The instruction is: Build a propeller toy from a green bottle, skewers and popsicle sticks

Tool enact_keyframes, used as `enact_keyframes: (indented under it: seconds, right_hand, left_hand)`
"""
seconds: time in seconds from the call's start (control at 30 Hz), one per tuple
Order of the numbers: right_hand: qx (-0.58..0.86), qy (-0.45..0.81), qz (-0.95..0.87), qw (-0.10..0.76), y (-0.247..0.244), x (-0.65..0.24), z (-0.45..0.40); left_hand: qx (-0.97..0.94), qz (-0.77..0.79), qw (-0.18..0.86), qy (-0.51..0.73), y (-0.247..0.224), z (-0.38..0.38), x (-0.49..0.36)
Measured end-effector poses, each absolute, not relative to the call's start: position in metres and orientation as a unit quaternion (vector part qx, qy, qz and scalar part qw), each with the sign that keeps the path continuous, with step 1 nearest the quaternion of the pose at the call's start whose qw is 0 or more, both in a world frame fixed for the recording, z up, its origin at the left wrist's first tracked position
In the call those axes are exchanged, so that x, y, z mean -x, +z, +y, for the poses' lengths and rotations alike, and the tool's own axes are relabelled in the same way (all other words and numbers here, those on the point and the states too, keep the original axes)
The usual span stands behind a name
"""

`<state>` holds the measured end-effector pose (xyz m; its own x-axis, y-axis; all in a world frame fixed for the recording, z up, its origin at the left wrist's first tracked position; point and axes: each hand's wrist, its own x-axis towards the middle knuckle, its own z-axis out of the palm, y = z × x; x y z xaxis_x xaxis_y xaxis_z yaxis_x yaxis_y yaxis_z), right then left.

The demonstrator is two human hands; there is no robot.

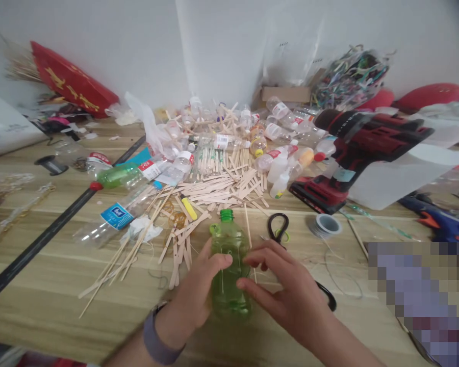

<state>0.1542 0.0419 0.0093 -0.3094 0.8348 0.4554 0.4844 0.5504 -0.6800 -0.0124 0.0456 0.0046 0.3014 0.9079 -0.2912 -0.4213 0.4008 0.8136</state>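
Note:
A green plastic bottle [229,293] without a cap stands roughly upright in front of me. My left hand [199,285], with a band on its wrist, is wrapped round the bottle's left side, thumb across its front. At the other side is my right hand [286,290], its thumb and fingers apart. Its fingertips overlap the bottle's right edge; whether they press on it is unclear. Black-handled scissors [278,227] lie partly hidden beneath the right hand. To the left are flat wooden sticks [181,250] and a yellow-handled tool [189,209].
A red and black cordless drill [344,178] stands at the right, near a spool of line [325,224] and a blue glue gun [439,214]. Clear bottles [279,109] and wooden sticks pile up at the back. A dark rod [42,250] crosses the left side.

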Motion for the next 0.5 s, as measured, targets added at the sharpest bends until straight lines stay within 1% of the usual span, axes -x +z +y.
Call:
enact_keyframes:
  seconds: [0.13, 0.33, 0.5]
  right_hand:
    - [0.418, 0.2, -0.787, 0.408, 0.006, -0.15, 0.039]
    - [0.398, 0.233, -0.792, 0.4, 0.008, -0.149, 0.039]
    - [0.405, 0.263, -0.787, 0.384, 0.01, -0.147, 0.037]
  left_hand:
    - [-0.268, 0.372, 0.759, 0.463, 0.002, 0.044, 0.011]
    - [-0.295, 0.351, 0.742, 0.49, -0.005, 0.042, 0.012]
    - [-0.286, 0.352, 0.757, 0.471, -0.007, 0.043, 0.01]
